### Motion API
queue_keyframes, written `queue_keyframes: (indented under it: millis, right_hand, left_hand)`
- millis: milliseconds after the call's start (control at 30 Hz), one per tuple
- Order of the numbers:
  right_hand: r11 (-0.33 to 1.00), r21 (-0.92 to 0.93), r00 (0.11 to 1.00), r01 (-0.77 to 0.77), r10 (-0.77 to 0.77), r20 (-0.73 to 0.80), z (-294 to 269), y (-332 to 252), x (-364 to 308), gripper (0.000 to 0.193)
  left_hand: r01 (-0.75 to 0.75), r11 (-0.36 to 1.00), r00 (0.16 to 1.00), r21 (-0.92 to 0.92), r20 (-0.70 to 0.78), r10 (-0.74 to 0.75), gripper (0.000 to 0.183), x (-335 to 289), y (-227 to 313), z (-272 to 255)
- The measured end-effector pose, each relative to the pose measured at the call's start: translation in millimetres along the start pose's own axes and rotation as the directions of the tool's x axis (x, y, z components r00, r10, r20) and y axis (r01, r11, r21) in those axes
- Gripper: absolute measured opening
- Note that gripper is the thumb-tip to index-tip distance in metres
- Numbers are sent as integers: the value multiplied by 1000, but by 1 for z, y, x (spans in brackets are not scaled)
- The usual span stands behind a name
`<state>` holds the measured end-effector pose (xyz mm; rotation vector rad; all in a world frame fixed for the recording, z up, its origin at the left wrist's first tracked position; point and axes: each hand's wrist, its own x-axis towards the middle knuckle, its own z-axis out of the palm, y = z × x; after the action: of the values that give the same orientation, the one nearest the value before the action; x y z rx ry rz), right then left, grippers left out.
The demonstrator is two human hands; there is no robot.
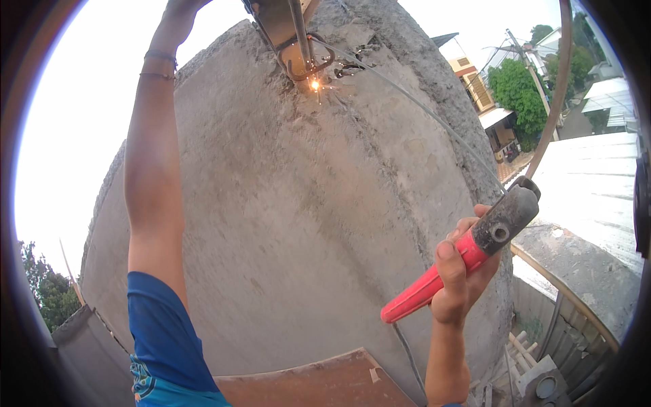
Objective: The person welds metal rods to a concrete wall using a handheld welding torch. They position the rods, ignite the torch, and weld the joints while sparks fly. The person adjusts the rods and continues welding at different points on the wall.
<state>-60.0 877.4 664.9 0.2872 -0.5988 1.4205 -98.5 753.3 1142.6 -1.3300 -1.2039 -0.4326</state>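
Note:
My right hand (456, 275) is shut on a welding electrode holder (475, 251) with a red handle and a dark grey head. A thin electrode rod (420, 108) runs from its head up and left to a bright spark (314, 85) near the top of a rough concrete wall (285, 224). The spark sits at the foot of a metal bracket (290, 37) fixed there. My left arm, with a blue sleeve and bracelets at the wrist, reaches straight up. My left hand (178, 10) is at the wall's top edge, left of the bracket, mostly cut off by the frame.
A brown cable (555, 102) curves up from the holder's head. A brown board (312, 383) lies below the wall. At right are a pale corrugated roof (597, 183), houses and green trees (519, 88), with pipes and debris lower right. More trees (44, 292) stand far left.

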Motion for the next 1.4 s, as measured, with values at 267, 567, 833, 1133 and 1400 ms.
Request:
queue_keyframes:
  millis: [267, 567, 833, 1133, 1400]
  right_hand:
    - [972, -168, 986, 166, -164, 26, 0, 7, -2, 76]
    - [890, 297, 936, -346, 349, 44, 1, -7, 9, 63]
    - [1000, -7, 998, 29, -30, -61, -1, -2, -10, 69]
    - [983, 132, 877, -129, 175, -446, -36, 12, -45, 60]
    - [971, 114, 871, -209, 238, -430, -61, 12, -68, 58]
  left_hand:
    - [17, 1000, 1000, -2, 2, -17, 22, -5, -1, -1]
    - [26, 1000, 1000, -14, 5, -26, 21, -4, -3, -1]
    - [19, 1000, 1000, -17, -22, -19, 20, 2, -1, -4]
    - [24, 999, 998, -44, -49, -26, 20, -8, -4, -5]
    - [37, 997, 999, -61, -15, -38, 19, -12, -8, 2]
